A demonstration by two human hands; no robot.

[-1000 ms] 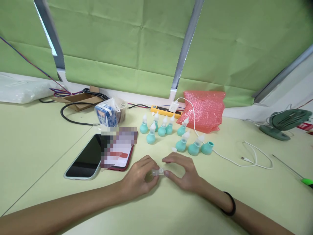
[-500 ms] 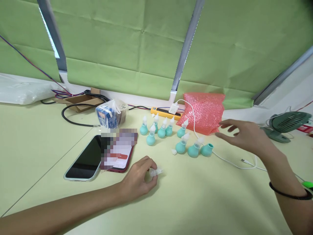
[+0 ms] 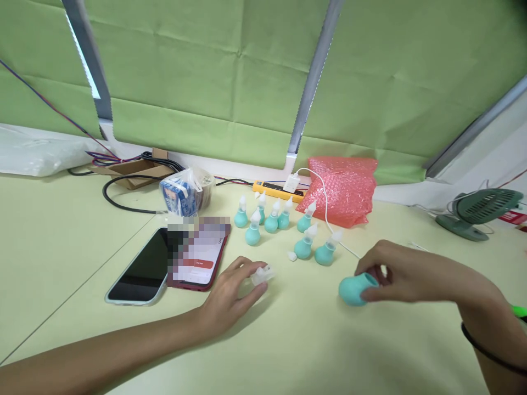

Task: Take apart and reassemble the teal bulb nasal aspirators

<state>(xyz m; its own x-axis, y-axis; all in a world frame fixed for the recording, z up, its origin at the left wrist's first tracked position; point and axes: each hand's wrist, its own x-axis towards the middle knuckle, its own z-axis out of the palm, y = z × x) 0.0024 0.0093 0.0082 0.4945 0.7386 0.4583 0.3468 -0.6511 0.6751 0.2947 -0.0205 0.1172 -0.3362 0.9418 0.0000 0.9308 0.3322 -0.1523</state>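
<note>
Pinches translucent plastic fitting (image 3: 262, 275), left hand (image 3: 225, 300); grips round teal rubbery bulb (image 3: 351, 291), right hand (image 3: 405, 274), by neck (image 3: 364, 282), likely for purchase.

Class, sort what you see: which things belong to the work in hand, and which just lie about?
Likely in the work:
clear piece in the left hand
open teal bulb in the right hand
teal bulbs with tips

Probably lying about:
phones
pink bubble wrap
green fan
</note>
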